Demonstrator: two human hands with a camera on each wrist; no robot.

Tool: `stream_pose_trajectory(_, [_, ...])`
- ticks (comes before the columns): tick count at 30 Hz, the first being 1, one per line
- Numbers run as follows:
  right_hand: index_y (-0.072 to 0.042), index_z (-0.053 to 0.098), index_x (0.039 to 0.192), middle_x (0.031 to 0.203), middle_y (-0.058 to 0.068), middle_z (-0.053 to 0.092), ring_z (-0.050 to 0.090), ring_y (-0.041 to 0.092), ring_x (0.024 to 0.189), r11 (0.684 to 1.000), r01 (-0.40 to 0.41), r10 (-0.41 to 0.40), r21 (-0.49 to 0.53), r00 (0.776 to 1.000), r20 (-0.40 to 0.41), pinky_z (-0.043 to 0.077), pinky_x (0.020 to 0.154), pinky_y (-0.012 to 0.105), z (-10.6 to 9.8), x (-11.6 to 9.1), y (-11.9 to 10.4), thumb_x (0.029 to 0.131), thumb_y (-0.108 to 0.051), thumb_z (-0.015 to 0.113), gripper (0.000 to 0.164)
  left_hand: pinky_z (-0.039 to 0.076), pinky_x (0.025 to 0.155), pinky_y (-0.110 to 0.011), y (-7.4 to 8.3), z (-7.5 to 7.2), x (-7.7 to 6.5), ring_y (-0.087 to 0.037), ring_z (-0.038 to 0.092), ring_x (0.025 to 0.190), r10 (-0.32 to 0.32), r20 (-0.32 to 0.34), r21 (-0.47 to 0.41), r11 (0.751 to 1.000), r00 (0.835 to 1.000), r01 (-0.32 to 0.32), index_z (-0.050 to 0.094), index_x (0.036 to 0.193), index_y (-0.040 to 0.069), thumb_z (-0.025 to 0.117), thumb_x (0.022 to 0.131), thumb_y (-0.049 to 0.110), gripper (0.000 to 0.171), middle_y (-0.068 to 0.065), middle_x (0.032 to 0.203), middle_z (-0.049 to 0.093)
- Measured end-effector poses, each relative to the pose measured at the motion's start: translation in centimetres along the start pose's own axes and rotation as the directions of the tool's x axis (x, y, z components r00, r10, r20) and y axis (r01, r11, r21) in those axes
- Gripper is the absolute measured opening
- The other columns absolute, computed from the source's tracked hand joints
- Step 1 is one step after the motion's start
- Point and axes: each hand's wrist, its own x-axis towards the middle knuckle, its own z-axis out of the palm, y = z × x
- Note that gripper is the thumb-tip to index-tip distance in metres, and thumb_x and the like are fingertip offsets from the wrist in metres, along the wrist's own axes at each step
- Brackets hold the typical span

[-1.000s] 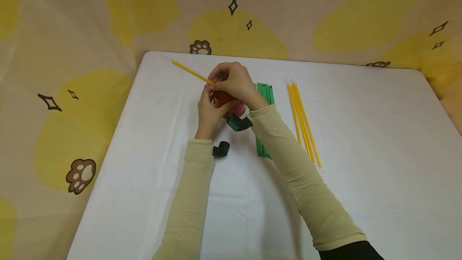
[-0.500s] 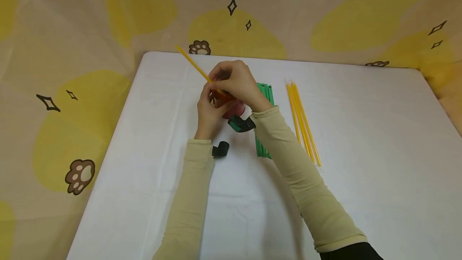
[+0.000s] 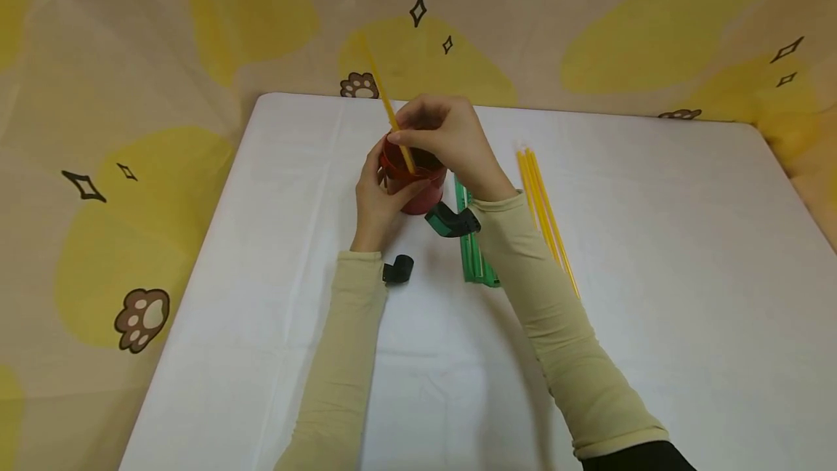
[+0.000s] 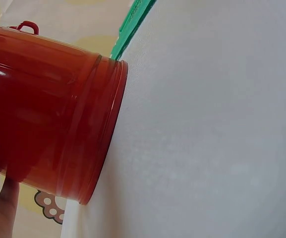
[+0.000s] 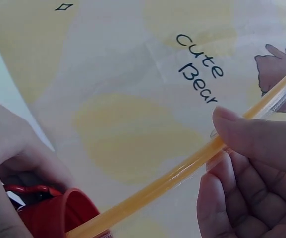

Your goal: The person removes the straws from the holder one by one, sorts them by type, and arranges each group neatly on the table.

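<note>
A small red metal bucket (image 3: 425,198) with a wire handle stands upright on the white table. My left hand (image 3: 378,211) grips it round its left side, the thumb across the near side. Between thumb and fingers my right hand (image 3: 453,138) pinches a long yellow straw (image 5: 155,186) in a clear wrapper. Its lower end goes inside the bucket's mouth, while the upper part leans up and to the left. In the left wrist view the bucket's smooth wall (image 4: 38,109) fills the left side, with fingers (image 4: 4,208) of my left hand beside it.
Several green printed packets (image 3: 472,264) lie just right of the bucket, partly under the right forearm. Further right lie several more yellow straws (image 3: 546,202). Black camera mounts (image 3: 397,270) stick out from both wrists. A patterned cloth wall (image 3: 523,35) rises behind the table.
The straw has swung from lying low to the left to standing steeper, its lower end now showing inside the bucket. My right hand has shifted slightly right, uncovering the bucket's mouth.
</note>
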Motion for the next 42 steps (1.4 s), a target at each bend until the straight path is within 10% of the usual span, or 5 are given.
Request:
stream_pose_trajectory(19, [-0.002, 0.068, 0.078, 0.078, 0.01, 0.066, 0.06, 0.026, 0.078, 0.97, 0.111, -0.07, 0.217, 0.98, -0.188, 0.054, 0.076, 0.03, -2.3, -1.7, -2.3, 0.075, 0.007, 0.073, 0.011, 0.036, 0.106, -0.037, 0.1, 0.0, 0.1, -0.017, 0.043, 0.125, 0.024, 0.012, -0.014, 1.0, 1.0, -0.024, 0.036, 0.144, 0.01, 0.078, 0.078, 0.012, 0.079, -0.005, 0.14, 0.046])
stream_pose_trajectory(29, [0.001, 0.069, 0.077, 0.075, 0.011, 0.066, 0.059, 0.026, 0.074, 0.927, 0.25, -0.166, 0.281, 0.942, -0.291, 0.052, 0.075, 0.032, -3.3, -2.1, -2.8, 0.074, 0.012, 0.072, 0.012, 0.037, 0.106, -0.038, 3.7, -0.4, -0.8, -0.026, 0.042, 0.125, 0.027, 0.017, 0.0, 1.0, 1.0, -0.027, 0.035, 0.141, -0.003, 0.076, 0.078, 0.002, 0.075, -0.017, 0.139, 0.045])
stream_pose_trajectory(42, [0.006, 0.066, 0.077, 0.077, 0.014, 0.065, 0.059, 0.026, 0.075, 0.848, 0.331, -0.161, 0.415, 0.906, -0.392, 0.052, 0.078, 0.032, -4.9, -3.2, -3.2, 0.074, 0.019, 0.066, 0.013, 0.038, 0.106, -0.034, 2.2, -0.4, -0.5, -0.021, 0.042, 0.126, 0.02, 0.006, -0.008, 1.0, 1.0, -0.02, 0.036, 0.142, 0.003, 0.077, 0.079, 0.011, 0.076, -0.009, 0.139, 0.046])
